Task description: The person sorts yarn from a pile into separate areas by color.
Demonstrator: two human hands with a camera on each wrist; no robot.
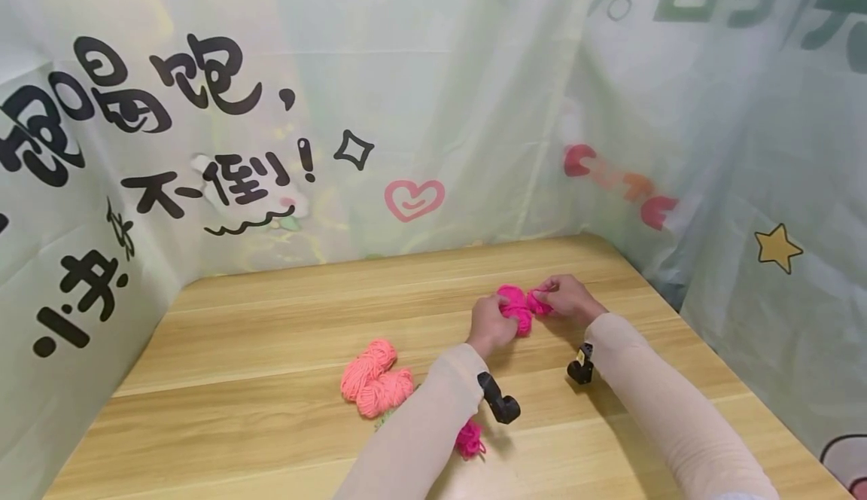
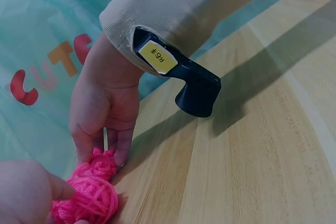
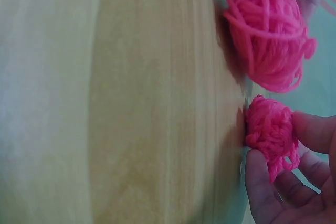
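Note:
My left hand [image 1: 492, 325] grips a wound ball of hot-pink yarn [image 1: 515, 309] toward the far right of the table. Just to its right, my right hand [image 1: 570, 298] pinches a smaller pink knotted yarn piece [image 3: 270, 129] between thumb and fingers. In the right wrist view a narrow gap separates this piece from the larger yarn ball [image 3: 268, 32]. From the left wrist view the ball [image 2: 89, 200] lies nearer, with the small piece [image 2: 100, 163] under the right hand's fingertips.
Coral yarn skeins [image 1: 379, 379] lie left of the left forearm. Another pink yarn bundle [image 1: 470, 438] shows beside that sleeve, which partly covers it. Each wrist carries a black camera mount [image 1: 499, 399]. Printed cloth walls [image 1: 433, 108] surround the wooden table [image 1: 257, 327] at its back and sides.

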